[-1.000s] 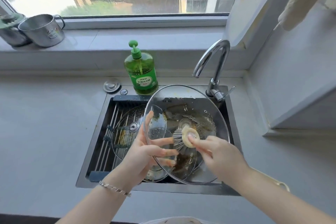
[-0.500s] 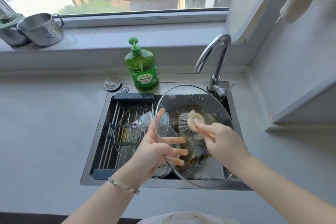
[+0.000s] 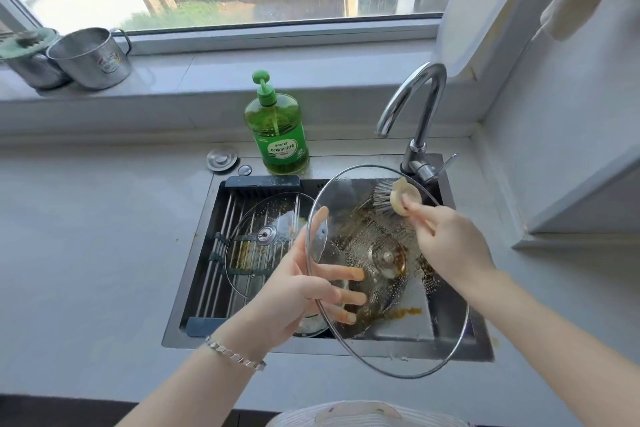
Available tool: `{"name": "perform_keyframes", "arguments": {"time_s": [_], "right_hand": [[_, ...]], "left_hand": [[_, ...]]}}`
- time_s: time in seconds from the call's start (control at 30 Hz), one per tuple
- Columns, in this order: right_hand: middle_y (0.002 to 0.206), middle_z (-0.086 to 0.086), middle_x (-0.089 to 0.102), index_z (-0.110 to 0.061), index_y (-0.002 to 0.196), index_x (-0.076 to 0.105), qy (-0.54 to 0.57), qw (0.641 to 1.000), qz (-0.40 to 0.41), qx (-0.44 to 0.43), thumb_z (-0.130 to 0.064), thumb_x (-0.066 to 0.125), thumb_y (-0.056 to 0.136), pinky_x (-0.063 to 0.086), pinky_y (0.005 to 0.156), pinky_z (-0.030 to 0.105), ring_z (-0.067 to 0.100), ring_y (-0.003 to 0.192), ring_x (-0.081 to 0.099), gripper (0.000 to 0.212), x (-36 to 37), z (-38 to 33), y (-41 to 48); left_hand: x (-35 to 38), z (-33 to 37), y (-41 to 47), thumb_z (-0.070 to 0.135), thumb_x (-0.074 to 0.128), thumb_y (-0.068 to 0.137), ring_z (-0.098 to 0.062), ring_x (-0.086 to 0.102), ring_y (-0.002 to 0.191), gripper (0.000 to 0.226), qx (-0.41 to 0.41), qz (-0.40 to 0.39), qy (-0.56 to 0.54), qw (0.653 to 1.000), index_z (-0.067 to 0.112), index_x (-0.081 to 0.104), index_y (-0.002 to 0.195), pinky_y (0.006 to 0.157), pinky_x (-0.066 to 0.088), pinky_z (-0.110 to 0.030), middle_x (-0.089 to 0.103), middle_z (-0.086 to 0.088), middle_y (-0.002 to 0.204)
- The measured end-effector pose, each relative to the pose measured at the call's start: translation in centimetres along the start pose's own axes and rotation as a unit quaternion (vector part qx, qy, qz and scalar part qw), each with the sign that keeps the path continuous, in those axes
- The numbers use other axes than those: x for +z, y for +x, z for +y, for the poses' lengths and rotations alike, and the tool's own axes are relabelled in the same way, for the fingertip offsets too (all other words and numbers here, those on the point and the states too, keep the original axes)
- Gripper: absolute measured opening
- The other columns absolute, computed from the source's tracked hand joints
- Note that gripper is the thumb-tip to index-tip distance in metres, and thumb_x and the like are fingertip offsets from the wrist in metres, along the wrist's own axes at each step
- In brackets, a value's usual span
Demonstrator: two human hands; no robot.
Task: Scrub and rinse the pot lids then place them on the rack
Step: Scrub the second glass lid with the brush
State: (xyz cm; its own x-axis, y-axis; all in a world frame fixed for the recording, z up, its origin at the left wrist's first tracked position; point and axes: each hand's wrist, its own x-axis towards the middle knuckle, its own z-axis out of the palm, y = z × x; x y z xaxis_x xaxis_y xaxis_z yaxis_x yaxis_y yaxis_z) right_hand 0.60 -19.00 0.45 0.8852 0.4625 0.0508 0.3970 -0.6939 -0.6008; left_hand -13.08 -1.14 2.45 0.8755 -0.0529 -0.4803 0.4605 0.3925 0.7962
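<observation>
Glass lid [image 3: 446,333], big and round, is up over the sink [image 3: 460,347], tilted on edge and facing the camera. Left hand [image 3: 298,295] has it by the near-left rim: thumb on this side of the glass, three fingers [image 3: 349,275] spread flat behind it and showing straight through. Right hand [image 3: 446,243] pinches the cream knob of a scrubbing brush [image 3: 398,201] between thumb and fingertips, with the grey bristles pushed against the lid's upper right edge, right by the base of the tap [image 3: 415,121]. Yellow-brown grease and water beads speckle the view through the glass, though which surface they sit on is unclear. A second glass lid [image 3: 266,215] lies flat on the slatted rack [image 3: 221,253] across the sink's left half, knob toward the camera, smeared with the same yellow. Behind the sink stands a green pump bottle of dish soap [image 3: 278,135], with a metal sink plug [image 3: 222,158] just to its left on the grey counter [image 3: 86,253]. Up on the windowsill, far left, sit two steel pots [image 3: 90,57], touching.
</observation>
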Motion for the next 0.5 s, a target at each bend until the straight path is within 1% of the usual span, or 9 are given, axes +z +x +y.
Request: {"name": "perform_keyframes", "arguments": {"time_s": [0.03, 0.1, 0.13, 0.17, 0.27, 0.33, 0.4, 0.43, 0.5], "right_hand": [[0.063, -0.006, 0.043, -0.036, 0.127, 0.055, 0.007, 1.0, -0.005, -0.03, -0.018, 0.051, 0.094, 0.024, 0.047, 0.021, 0.01, 0.056, 0.037, 0.037, 0.1, -0.7, -0.3], [0.061, -0.011, 0.039, -0.035, 0.127, 0.054, 0.043, 0.987, -0.07, -0.14, -0.016, 0.053, 0.092, 0.023, 0.047, 0.015, 0.007, 0.052, 0.035, 0.041, 0.6, -3.2, -2.7], [0.061, -0.012, 0.038, -0.035, 0.127, 0.054, 0.05, 0.98, -0.089, -0.169, -0.017, 0.054, 0.09, 0.024, 0.046, 0.014, 0.006, 0.05, 0.035, 0.042, 0.7, -3.6, -3.3], [0.061, -0.012, 0.039, -0.036, 0.128, 0.052, 0.033, 0.982, -0.082, -0.169, -0.017, 0.054, 0.09, 0.025, 0.046, 0.015, 0.006, 0.05, 0.034, 0.043, 0.5, -3.4, -2.9], [0.062, -0.006, 0.039, -0.035, 0.13, 0.051, -0.011, 0.998, 0.005, -0.057, -0.016, 0.052, 0.094, 0.024, 0.046, 0.022, 0.012, 0.052, 0.035, 0.041, 0.0, -1.9, 0.6], [0.061, -0.007, 0.04, -0.032, 0.128, 0.055, -0.01, 0.995, -0.008, -0.104, -0.015, 0.053, 0.092, 0.024, 0.045, 0.02, 0.011, 0.05, 0.035, 0.04, 0.3, -2.6, 0.0], [0.062, -0.006, 0.044, -0.03, 0.126, 0.058, 0.014, 0.982, -0.078, -0.174, -0.014, 0.054, 0.087, 0.028, 0.04, 0.019, 0.011, 0.045, 0.036, 0.042, 0.7, -3.7, -2.0], [0.062, -0.004, 0.047, -0.03, 0.126, 0.057, 0.001, 0.98, -0.08, -0.181, -0.014, 0.055, 0.086, 0.029, 0.039, 0.021, 0.011, 0.045, 0.037, 0.043, 0.6, -3.4, -1.9], [0.065, 0.0, 0.049, -0.032, 0.128, 0.054, -0.014, 0.994, -0.015, -0.112, -0.013, 0.054, 0.091, 0.031, 0.043, 0.024, 0.012, 0.049, 0.037, 0.042, 0.2, -1.9, 0.4]], "left_hand": [[0.2, 0.0, 0.1, -0.017, 0.052, 0.063, -0.049, 0.065, 0.092, 0.098, -0.001, 0.001, 0.002, 1.0, 0.058, 0.036, 0.124, 0.067, 0.058, -0.048, 0.066, -0.027, 0.109], [0.2, -0.1, 0.2, -0.019, 0.05, 0.063, -0.051, 0.063, 0.093, 0.096, -0.002, -0.003, -0.002, 1.0, 0.056, 0.039, 0.123, 0.067, 0.056, -0.05, 0.065, -0.028, 0.11], [0.2, -0.2, 0.1, -0.019, 0.049, 0.063, -0.051, 0.063, 0.093, 0.096, -0.004, -0.008, -0.007, 1.0, 0.054, 0.039, 0.125, 0.067, 0.056, -0.05, 0.064, -0.029, 0.111], [0.2, -0.2, 0.0, -0.019, 0.048, 0.063, -0.05, 0.063, 0.092, 0.097, -0.006, -0.016, -0.012, 1.0, 0.053, 0.036, 0.127, 0.067, 0.056, -0.05, 0.064, -0.03, 0.111], [0.5, -0.3, -0.1, -0.017, 0.049, 0.063, -0.049, 0.064, 0.091, 0.099, -0.015, -0.025, -0.021, 0.999, 0.053, 0.029, 0.13, 0.066, 0.057, -0.049, 0.064, -0.031, 0.109], [0.6, -0.3, 0.0, -0.017, 0.049, 0.063, -0.049, 0.064, 0.091, 0.101, -0.019, -0.018, -0.02, 0.999, 0.053, 0.026, 0.132, 0.066, 0.057, -0.049, 0.064, -0.031, 0.109], [0.3, -0.3, 0.1, -0.018, 0.049, 0.062, -0.05, 0.064, 0.091, 0.103, -0.023, -0.013, -0.022, 0.999, 0.053, 0.023, 0.132, 0.063, 0.057, -0.047, 0.064, -0.031, 0.109], [0.0, -0.2, 0.1, -0.018, 0.049, 0.063, -0.049, 0.064, 0.09, 0.103, -0.024, -0.017, -0.019, 0.999, 0.053, 0.023, 0.133, 0.063, 0.058, -0.046, 0.064, -0.031, 0.11], [-0.2, 0.0, 0.0, -0.017, 0.049, 0.065, -0.048, 0.065, 0.09, 0.102, -0.022, -0.031, -0.003, 0.999, 0.052, 0.023, 0.135, 0.063, 0.059, -0.046, 0.064, -0.031, 0.111]]}}
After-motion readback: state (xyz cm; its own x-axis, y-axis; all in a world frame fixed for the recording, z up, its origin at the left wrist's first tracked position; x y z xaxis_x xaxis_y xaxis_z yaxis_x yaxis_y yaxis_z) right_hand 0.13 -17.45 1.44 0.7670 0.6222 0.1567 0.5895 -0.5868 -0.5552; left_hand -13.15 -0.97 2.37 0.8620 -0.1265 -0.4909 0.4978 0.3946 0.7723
